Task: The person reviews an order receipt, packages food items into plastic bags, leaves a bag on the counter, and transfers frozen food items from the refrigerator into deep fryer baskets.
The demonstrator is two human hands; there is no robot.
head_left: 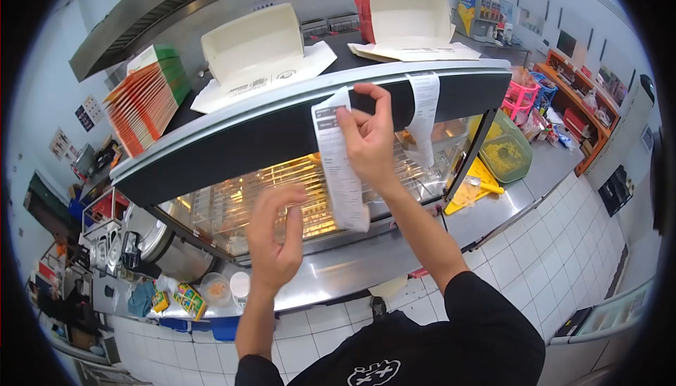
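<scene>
A long printed receipt (338, 167) hangs against the black front panel of a lit glass warming cabinet (218, 210). My right hand (372, 136) has its thumb and fingers closed on the upper part of this paper. Lower down and to the left, my left hand (276, 241) is raised in front of the cabinet's glass. Its fingers are curved and apart, with nothing in them. A second receipt (424, 115) hangs from the panel to the right of my right hand.
On the cabinet's top stand two open cardboard boxes (253, 41) and a stack of folded cartons (144, 97). To the right are a green tub (503, 146) and a yellow tray (468, 189). A large metal pot (165, 245) and yellow-green packets (189, 300) sit at left.
</scene>
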